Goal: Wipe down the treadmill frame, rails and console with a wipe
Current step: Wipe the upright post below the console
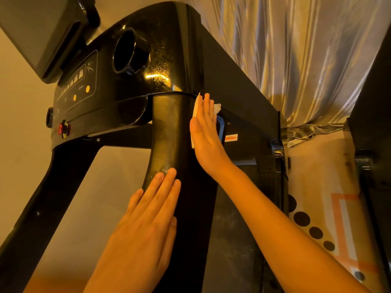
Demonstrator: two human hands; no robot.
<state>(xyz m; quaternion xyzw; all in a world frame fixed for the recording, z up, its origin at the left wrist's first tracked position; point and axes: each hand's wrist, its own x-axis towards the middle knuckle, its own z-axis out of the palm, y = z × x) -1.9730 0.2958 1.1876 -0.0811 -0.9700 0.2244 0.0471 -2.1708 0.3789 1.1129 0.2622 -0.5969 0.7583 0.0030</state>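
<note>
A glossy black treadmill console (160, 60) fills the upper middle, with a round cup holder (127, 52) and a panel of yellow buttons at its left. A black handrail arm (169, 132) runs down from under it towards me. My right hand (206, 132) lies flat with straight fingers against the right side of that arm, just below the console, pressing a white wipe (196, 108) onto it; only the wipe's edges show. My left hand (150, 210) rests flat on the top of the same arm, lower down, and holds nothing.
A tilted screen (36, 32) sits at the top left. A red stop knob (63, 127) is on the console's lower left edge. The left upright (42, 193) slants down at the left. Silver curtain fabric (296, 49) hangs at the right, above a spotted floor mat (313, 227).
</note>
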